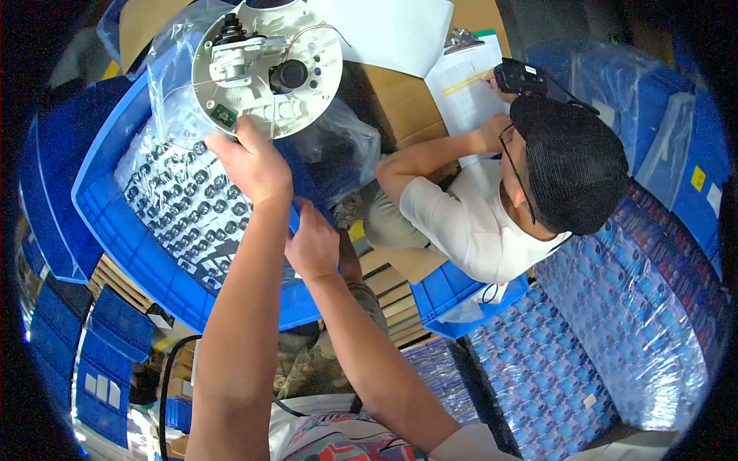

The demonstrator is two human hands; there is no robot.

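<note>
My left hand (257,165) grips the lower edge of a round white plastic housing (330,88), its thumb over the rim next to a small green circuit board (224,116). Inside the housing sit a round black speaker (288,77), a black and white mechanism (231,61) and thin loose wires. The housing is held above the far end of a large blue bin (173,303). Rows of small black round parts (188,203) lie in white sheeting in that bin. My right hand (314,242) is closed around the bin's right rim; its fingertips are partly hidden.
A person (477,223) in a black cap and white shirt is at my right, one hand by a black device (520,78) over a clipboard (465,84). Clear plastic film (338,142) hangs near the bin. Stacked blue printed packages (538,369) stand at the lower right.
</note>
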